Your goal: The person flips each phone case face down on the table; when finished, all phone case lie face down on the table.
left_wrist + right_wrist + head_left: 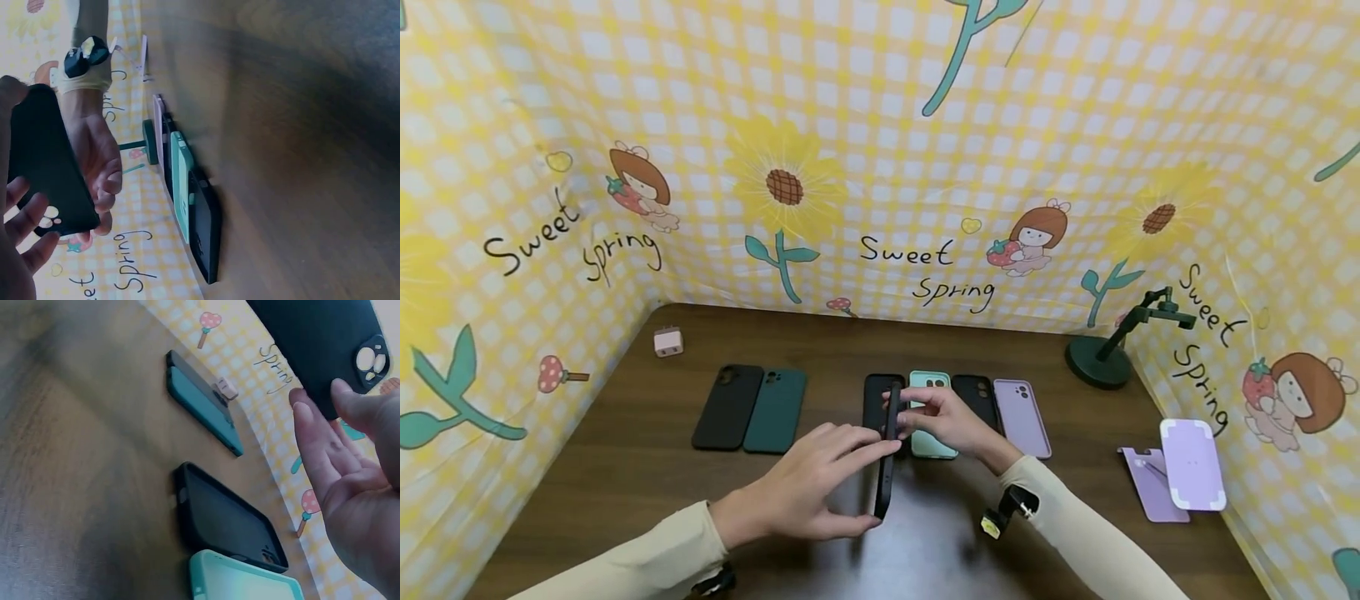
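Both hands hold a black phone case up over the middle of the table, edge-on in the head view. My left hand grips it, thumb at the near end and fingers along its side. At the far end, my right hand pinches it near the camera cutouts, thumb on the back in the right wrist view. Behind it lie another black phone case, partly covered, and a mint phone case. A second black case and a lilac phone case continue the row.
On the left lie a black phone case and a dark teal one, side by side. A pink charger plug sits at the back left. A dark green stand and a lilac folding stand are on the right, beside the patterned cloth.
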{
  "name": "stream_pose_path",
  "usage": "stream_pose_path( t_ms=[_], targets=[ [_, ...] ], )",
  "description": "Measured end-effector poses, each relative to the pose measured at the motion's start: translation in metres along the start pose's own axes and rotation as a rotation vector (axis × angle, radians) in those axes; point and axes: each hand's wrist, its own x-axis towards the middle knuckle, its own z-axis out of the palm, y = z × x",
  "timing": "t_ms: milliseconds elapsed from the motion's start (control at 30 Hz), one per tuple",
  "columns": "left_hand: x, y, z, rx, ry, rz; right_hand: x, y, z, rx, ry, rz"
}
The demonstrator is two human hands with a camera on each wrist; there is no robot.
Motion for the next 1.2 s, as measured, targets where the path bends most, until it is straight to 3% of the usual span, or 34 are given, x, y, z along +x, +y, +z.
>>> stream_pose_path(
  t_ms=[233,500,700,933,1067,1200],
  targets=[
    [-0.002,-0.007,-0.009,-0.006,0.105,-0.087,0.003,-0.012,-0.012,0.017,0.137,0.05],
    [-0.008,-0.016,-0.014,-0.033,0.223,-0.187,0.015,-0.039,-0.036,-0.064,0.166,-0.015],
    [-0.014,-0.014,-0.011,-0.02,0.209,-0.266,0.021,-0.047,-0.041,-0.093,0.158,-0.03],
    [-0.016,-0.018,-0.009,0.042,0.221,-0.289,0.024,-0.047,-0.037,-0.175,0.147,0.001],
    [-0.018,-0.024,-0.009,0.105,0.174,-0.307,0.034,-0.047,-0.036,-0.253,0.134,0.004],
    [-0.031,-0.036,-0.005,0.202,0.098,-0.325,0.053,-0.038,-0.031,-0.325,0.097,0.036]
  ],
)
